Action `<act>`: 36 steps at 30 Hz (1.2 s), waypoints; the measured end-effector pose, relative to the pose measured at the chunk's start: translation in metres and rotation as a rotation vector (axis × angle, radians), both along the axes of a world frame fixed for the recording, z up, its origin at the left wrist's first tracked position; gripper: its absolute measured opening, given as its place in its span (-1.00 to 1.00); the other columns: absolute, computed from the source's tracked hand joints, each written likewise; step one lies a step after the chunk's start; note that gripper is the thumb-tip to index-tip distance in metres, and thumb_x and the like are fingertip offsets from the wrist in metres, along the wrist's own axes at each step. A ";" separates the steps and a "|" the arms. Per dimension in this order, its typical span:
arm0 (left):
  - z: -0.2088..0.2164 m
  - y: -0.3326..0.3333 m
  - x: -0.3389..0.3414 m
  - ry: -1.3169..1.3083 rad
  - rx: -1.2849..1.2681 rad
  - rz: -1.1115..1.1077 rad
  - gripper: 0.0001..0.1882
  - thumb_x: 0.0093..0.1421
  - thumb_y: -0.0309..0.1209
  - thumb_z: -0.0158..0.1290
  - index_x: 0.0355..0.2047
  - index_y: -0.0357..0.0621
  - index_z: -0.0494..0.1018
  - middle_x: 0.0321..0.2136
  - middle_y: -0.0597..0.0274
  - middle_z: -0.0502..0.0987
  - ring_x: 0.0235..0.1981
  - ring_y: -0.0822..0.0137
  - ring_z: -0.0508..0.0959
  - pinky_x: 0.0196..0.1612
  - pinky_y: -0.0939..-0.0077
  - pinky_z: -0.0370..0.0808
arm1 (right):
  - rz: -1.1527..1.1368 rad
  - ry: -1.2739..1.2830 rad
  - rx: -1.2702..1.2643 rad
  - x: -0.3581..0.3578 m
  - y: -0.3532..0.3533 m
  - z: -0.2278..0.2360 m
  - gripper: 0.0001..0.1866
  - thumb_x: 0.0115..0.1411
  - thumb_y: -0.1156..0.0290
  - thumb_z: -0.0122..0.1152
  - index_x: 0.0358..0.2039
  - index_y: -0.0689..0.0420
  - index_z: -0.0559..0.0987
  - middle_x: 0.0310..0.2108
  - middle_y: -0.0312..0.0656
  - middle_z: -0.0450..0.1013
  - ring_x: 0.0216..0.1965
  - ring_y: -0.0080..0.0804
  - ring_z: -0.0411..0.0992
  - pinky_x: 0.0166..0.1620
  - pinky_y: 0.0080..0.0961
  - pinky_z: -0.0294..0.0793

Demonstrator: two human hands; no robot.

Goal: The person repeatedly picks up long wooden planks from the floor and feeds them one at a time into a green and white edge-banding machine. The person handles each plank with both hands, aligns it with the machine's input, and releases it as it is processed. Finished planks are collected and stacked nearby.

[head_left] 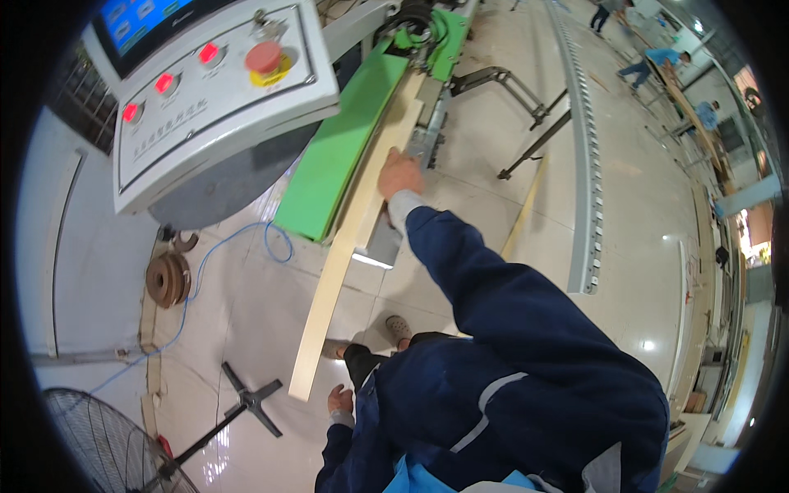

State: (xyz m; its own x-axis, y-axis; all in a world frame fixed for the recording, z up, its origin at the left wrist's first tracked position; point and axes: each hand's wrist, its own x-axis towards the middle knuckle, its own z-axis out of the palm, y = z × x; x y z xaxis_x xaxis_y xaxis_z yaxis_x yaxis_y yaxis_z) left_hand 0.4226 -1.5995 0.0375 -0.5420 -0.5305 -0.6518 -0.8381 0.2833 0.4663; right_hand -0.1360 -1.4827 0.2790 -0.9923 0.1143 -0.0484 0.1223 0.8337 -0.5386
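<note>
A long pale wooden board (343, 246) lies lengthwise along the green machine bed (349, 140), its near end sticking out over the floor. On the board's right edge, partway along the bed, rests my right hand (400, 174) with its fingers curled against the wood; their undersides are hidden. Low beside my body hangs my left hand (340, 400), its fingers loosely apart and nothing in them. It is close to the board's near end but not touching it. The far end of the board runs toward the machine head (415, 29).
A white control panel (222, 99) with red buttons and a screen overhangs the left. A black stand fan (107, 444) is at lower left, near a blue hose (193, 287) and brown rolls (168, 279). A grey toothed rail (582, 164) stands right; people (657, 62) work beyond.
</note>
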 end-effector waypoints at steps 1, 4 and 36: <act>0.007 0.002 -0.002 -0.018 -0.018 -0.004 -0.46 0.01 -0.23 0.08 -0.02 -0.27 0.52 -0.09 -0.20 0.57 0.00 -0.02 0.55 0.13 0.31 0.42 | -0.031 -0.004 -0.030 0.000 -0.001 -0.001 -0.56 0.42 0.15 -0.40 -0.06 0.11 0.45 -0.02 0.03 0.43 0.09 0.00 0.35 0.05 -0.16 0.44; 0.021 0.007 -0.008 -0.059 0.047 0.074 -0.47 0.03 -0.23 0.09 0.00 -0.26 0.51 -0.13 -0.16 0.59 -0.04 -0.01 0.58 0.10 0.33 0.45 | -0.068 -0.015 -0.058 -0.001 -0.001 -0.004 -0.53 0.42 0.12 -0.41 -0.04 0.14 0.45 0.00 0.03 0.43 0.10 -0.01 0.36 0.07 -0.17 0.43; 0.039 -0.005 -0.018 -0.059 0.088 0.060 -0.44 0.06 -0.22 0.09 0.06 -0.22 0.48 -0.16 -0.07 0.62 -0.07 0.07 0.60 0.06 0.35 0.48 | 0.119 -0.004 0.011 -0.006 0.005 -0.012 -0.59 0.41 0.22 -0.47 -0.02 0.07 0.40 0.06 0.01 0.39 0.17 0.00 0.28 0.14 -0.14 0.38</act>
